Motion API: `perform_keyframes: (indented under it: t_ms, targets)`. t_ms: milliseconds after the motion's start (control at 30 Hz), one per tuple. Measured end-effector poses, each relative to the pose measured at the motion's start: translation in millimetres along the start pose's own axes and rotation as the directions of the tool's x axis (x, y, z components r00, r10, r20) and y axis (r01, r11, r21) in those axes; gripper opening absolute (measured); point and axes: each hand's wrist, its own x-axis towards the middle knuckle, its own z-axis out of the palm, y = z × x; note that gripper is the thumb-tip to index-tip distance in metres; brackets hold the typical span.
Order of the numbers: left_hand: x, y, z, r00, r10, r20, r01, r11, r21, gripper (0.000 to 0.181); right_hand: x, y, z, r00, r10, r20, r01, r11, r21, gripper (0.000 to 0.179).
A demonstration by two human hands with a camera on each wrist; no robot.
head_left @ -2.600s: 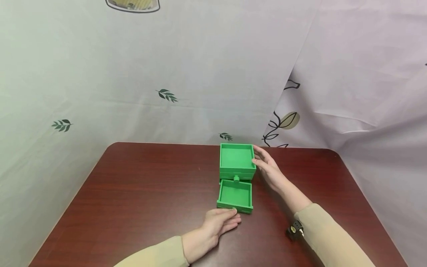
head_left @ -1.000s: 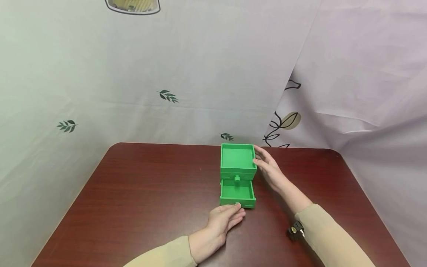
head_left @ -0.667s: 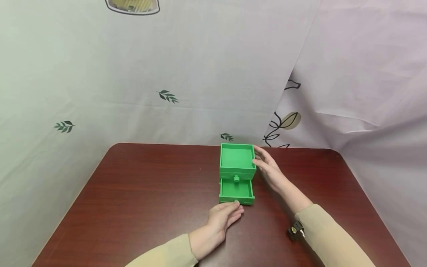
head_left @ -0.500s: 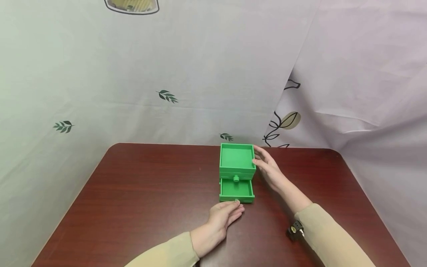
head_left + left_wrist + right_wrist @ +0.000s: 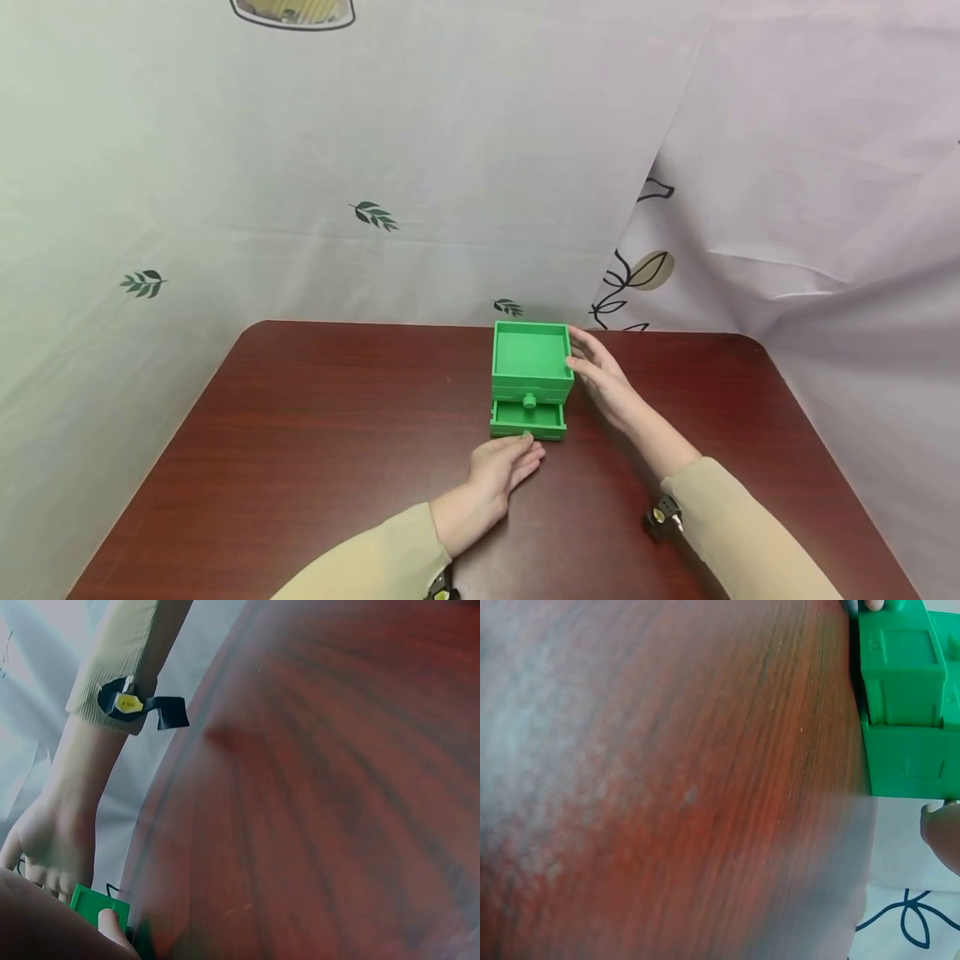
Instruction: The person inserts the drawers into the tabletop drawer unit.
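A small green drawer box (image 5: 532, 351) with an open tray on top stands near the table's back edge. Its lower drawer (image 5: 531, 414) is pulled partly out; the upper drawer, with a round knob (image 5: 529, 401), is in. My left hand (image 5: 493, 475) holds the lower drawer's knob at the front, thumb tip on it and the other fingers extended below. At the box's right side, my right hand (image 5: 606, 385) steadies it, thumb at the tray rim and fingers toward the back corner. The right wrist view shows the box's side (image 5: 911, 761), with much of both hands out of frame.
The dark red-brown wooden table (image 5: 330, 433) has rounded back corners. Behind it hangs a pale cloth (image 5: 450, 150) printed with leaves. Each sleeve carries a dark strap device, such as the right one (image 5: 662, 517).
The lower drawer has slid inward, away from me, with my left hand following it forward. My right hand and the box body have stayed in place.
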Motion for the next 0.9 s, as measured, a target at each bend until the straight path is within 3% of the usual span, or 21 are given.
perform_keyframes:
  t_ms: [633, 900]
  targets:
    - [25.6, 10.3, 12.6, 0.999, 0.001, -0.043, -0.002, 0.999, -0.034, 0.04, 1.7, 2, -2, 1.0, 0.003, 0.006, -0.003, 1.0, -0.001, 0.066]
    - [29.7, 14.2, 17.5, 0.998, -0.014, -0.064, 0.009, 0.998, -0.068, 0.037, 2.9, 3, -1, 1.0, -0.013, 0.003, 0.013, 1.0, 0.012, 0.064]
